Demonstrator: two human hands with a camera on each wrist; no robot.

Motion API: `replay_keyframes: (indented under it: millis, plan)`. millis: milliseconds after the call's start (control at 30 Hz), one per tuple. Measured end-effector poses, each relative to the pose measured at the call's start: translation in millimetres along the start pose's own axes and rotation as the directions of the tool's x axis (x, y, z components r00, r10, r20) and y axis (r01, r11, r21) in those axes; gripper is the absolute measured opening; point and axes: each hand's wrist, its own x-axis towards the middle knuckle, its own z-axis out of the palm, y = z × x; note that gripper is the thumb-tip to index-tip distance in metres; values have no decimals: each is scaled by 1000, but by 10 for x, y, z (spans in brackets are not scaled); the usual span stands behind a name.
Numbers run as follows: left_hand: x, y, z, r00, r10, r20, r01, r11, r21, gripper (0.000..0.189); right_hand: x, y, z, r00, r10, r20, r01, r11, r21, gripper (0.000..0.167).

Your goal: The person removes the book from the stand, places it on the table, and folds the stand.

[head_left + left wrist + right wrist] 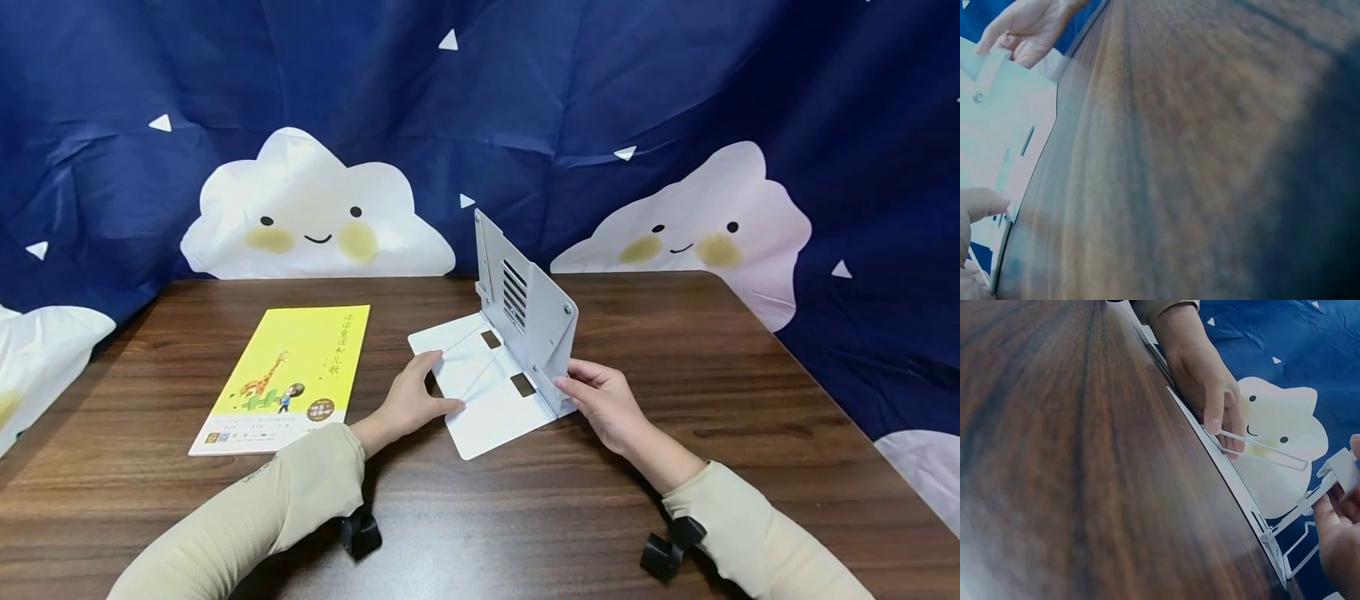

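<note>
A white folding book stand (498, 429) is on the table, its slotted panel (551, 312) raised from the flat base plate. My left hand (408, 400) holds the left edge of the base, thumb and index finger spread along it. In the right wrist view, a thin wire loop (1266, 449) extends from beside those fingers. My right hand (607, 404) pinches the lower right corner of the raised panel, thumb on the near face; its other fingers are partly hidden behind. A yellow picture-covered book (300, 367) lies flat, left of my left hand.
The dark wooden table (712, 367) runs back to a blue curtain (510, 83) printed with smiling clouds. Black straps (362, 533) hang below both sleeves near the wrists.
</note>
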Motion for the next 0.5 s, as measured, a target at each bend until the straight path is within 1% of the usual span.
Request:
replay_keyframes:
  millis: [200, 500]
  plan:
    - [3, 3, -4, 1000, 15, -1, -15, 1000, 27, 76, 2, -12, -4, 1000, 3, -2, -3, 1000, 21, 21]
    - [-3, 8, 3, 1000, 27, 10, -27, 999, 40, 76, -12, -26, -3, 1000, -7, 7, 6, 999, 36, 25]
